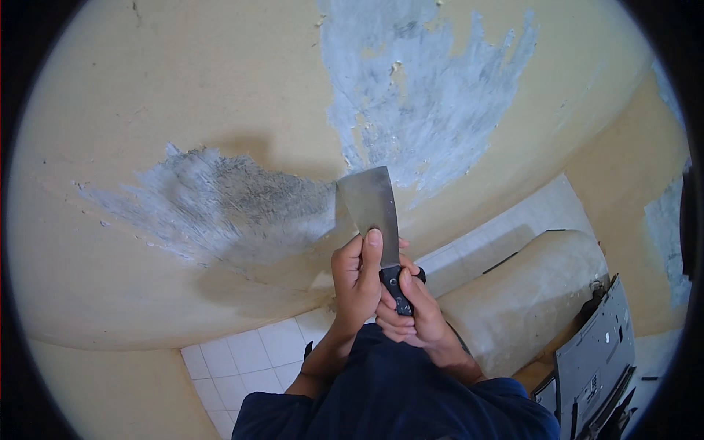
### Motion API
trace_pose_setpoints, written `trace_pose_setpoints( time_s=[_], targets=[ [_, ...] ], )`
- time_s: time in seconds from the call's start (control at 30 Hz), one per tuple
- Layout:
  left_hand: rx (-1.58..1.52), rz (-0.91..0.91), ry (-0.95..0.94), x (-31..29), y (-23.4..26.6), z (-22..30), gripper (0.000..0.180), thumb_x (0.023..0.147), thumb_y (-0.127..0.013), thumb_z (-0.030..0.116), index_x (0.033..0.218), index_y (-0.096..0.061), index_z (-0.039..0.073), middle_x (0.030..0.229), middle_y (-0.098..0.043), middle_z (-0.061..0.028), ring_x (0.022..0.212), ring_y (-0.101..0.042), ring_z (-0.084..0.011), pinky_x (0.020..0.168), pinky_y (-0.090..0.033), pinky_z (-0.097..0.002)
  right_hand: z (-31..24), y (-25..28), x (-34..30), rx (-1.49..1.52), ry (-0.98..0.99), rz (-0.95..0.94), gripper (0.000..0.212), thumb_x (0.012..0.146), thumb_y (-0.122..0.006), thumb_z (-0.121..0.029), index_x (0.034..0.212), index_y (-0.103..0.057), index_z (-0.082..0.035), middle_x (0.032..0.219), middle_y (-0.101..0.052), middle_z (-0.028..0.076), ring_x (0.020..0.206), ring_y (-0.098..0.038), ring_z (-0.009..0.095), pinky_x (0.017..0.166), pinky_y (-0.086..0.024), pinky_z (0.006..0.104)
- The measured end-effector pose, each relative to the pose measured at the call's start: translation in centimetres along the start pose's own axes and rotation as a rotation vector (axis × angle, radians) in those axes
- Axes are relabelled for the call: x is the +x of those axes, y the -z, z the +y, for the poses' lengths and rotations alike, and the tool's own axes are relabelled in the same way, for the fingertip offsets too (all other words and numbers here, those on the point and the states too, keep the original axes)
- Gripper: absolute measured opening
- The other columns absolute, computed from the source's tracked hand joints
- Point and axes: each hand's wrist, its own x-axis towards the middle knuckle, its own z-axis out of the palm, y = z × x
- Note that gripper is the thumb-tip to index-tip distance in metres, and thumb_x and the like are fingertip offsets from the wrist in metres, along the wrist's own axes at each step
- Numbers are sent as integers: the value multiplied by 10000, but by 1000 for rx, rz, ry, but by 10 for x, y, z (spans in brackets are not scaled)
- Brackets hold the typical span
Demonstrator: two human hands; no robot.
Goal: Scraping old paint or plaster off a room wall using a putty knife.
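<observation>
My right hand [425,312] is wrapped round the black riveted handle of a cleaver [370,192] with a broad, bare metal blade. My left hand [358,282] grips the lower blade, thumb laid on its face and fingers mostly hidden behind. The blade points up and away from me, over the yellowish wall [220,73]. Its wide end overlaps the gap between two rough grey-white patches, a darker one [242,198] to the left and a larger one [433,95] above right. Whether the blade touches the wall I cannot tell.
White floor tiles [253,356] show below the wall at left. At right lies a large beige rounded form [528,301], and near it stands a grey panel [598,359] with dark parts. Another wall with a scraped patch [666,235] rises at far right.
</observation>
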Motion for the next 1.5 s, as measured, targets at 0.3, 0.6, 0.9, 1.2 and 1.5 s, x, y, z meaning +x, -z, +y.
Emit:
trace_pose_setpoints(
  time_s=[0.3, 0.6, 0.9, 1.2, 1.5],
  targets=[
    [-110, 12, 63, 0, -8, -2, 399, 986, -395, 263, 852, -592, -57, 635, -643, -111, 378, -467, -46, 345, -342, -166, -9, 12, -6, -29, -9, -20, 430, 969, -297, -478, 809, -385, -89, 502, -283, -37, 366, -217, 23, 327, -176, 169],
    [-124, -11, -98, 10, -3, -14, 391, 979, -412, 249, 857, -596, -73, 668, -657, -121, 401, -506, -57, 365, -384, -179, -18, 11, 1, -63, -53, 6, 488, 942, -312, -538, 778, -379, -84, 471, -277, -40, 334, -220, 29, 312, -181, 174],
    [49, -21, -212, 18, 5, 10, 350, 971, -426, 221, 879, -624, -52, 684, -665, -83, 444, -549, -68, 401, -415, -190, -22, -3, 8, -115, -13, -76, 444, 951, -322, -511, 807, -370, -93, 495, -270, -42, 357, -225, 23, 325, -200, 170],
    [116, -8, -205, 12, 15, -11, 288, 946, -469, 174, 818, -602, -47, 680, -661, -105, 575, -628, -130, 532, -480, -269, -15, -4, 5, -161, 17, 11, 443, 957, -327, -495, 806, -377, -82, 539, -292, -42, 399, -240, 22, 357, -188, 172],
    [247, -14, -318, 14, 30, -34, 367, 966, -434, 234, 746, -553, -34, 644, -625, -87, 566, -583, -115, 546, -456, -246, -1, 9, 14, -191, 69, -14, 430, 953, -354, -487, 824, -396, -80, 537, -322, -32, 391, -253, 27, 356, -201, 174]
  ],
)
